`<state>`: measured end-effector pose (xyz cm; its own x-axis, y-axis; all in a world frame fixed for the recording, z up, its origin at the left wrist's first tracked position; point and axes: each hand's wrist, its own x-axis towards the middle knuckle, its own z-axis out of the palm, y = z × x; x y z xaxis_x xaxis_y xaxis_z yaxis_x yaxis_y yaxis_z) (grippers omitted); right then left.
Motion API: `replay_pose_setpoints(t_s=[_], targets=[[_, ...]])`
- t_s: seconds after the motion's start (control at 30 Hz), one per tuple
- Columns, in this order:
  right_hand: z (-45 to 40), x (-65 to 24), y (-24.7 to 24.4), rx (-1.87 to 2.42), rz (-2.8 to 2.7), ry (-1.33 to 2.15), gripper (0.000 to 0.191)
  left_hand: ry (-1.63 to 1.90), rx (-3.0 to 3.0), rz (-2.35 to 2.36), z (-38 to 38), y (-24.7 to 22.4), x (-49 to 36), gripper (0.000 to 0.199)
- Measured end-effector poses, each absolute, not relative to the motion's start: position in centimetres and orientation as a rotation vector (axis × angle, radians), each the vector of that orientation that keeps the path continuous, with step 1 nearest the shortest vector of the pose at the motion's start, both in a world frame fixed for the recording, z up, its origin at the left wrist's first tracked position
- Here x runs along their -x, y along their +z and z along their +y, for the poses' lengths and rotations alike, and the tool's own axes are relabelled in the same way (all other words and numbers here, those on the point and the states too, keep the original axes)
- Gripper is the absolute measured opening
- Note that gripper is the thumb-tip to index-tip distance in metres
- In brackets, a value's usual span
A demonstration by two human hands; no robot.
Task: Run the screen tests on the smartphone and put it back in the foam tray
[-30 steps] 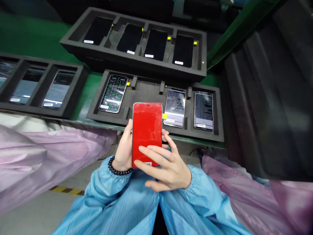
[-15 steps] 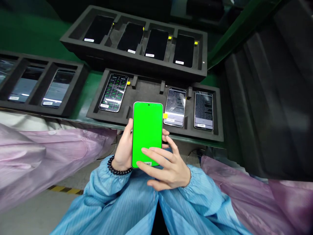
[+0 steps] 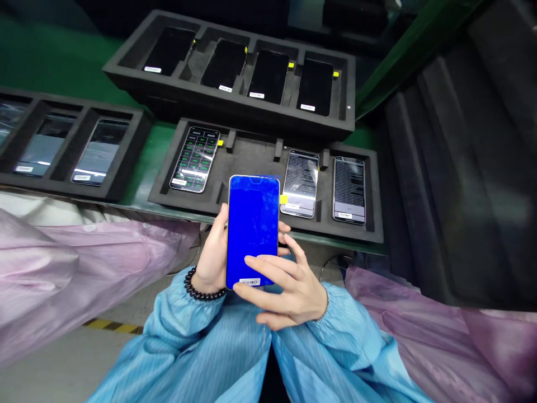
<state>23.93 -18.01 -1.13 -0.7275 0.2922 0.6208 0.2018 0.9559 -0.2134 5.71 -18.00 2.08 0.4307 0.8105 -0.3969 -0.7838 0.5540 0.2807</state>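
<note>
blue fills the whole screen of the held phone (image 3: 251,224), which stands tilted up before the person's body, covering part of the near edge of the middle tray (image 3: 247,154) from this view. the left hand (image 3: 212,257) is closed around the held phone, its thumb along the left side and its fingertips curling round the right side. the right hand (image 3: 289,288) is loosely spread and grips nothing, its fingers reaching across the lower right corner of the screen, beside a white label (image 3: 249,282) at the bottom edge; whether the fingertips touch the glass i cannot tell. a yellow tab (image 3: 283,199) sticks out from the right side. the middle tray lies along the near edge of the green table (image 3: 145,168), with a grid-screen phone (image 3: 195,159) at its left end and two text-screen phones (image 3: 300,182) toward its right end. beyond its far edge sits the back tray (image 3: 347,89), holding four dark-screened phones (image 3: 268,75) in a row. to the left, also by the table's near edge, the left tray (image 3: 134,129) carries more phones (image 3: 100,151). a black bracelet (image 3: 201,288) circles the left wrist, and lilac clothing (image 3: 104,263) of people nearby shows on both sides
</note>
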Motion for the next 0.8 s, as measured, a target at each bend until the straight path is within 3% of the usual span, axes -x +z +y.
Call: replay_pose_setpoints(t_s=[0.17,0.37,0.53,0.8], targets=[[-17.7,-24.0,-0.9,0.355,-2.376,0.162,0.055,0.988,-0.087,0.535,-18.1,1.9,-5.6,0.085],[-17.7,-23.9,-0.9,0.319,-2.4,0.169,0.048,0.989,-0.119,0.55,-18.2,1.9,-5.5,0.083],[-17.3,-24.2,-0.2,0.347,-2.336,0.225,0.053,1.002,-0.116,0.566,-18.3,1.7,-5.4,0.085],[-13.4,-24.8,2.9,1.196,-2.088,0.307,0.024,0.962,-0.207,0.509,-18.9,1.8,-6.5,0.072]])
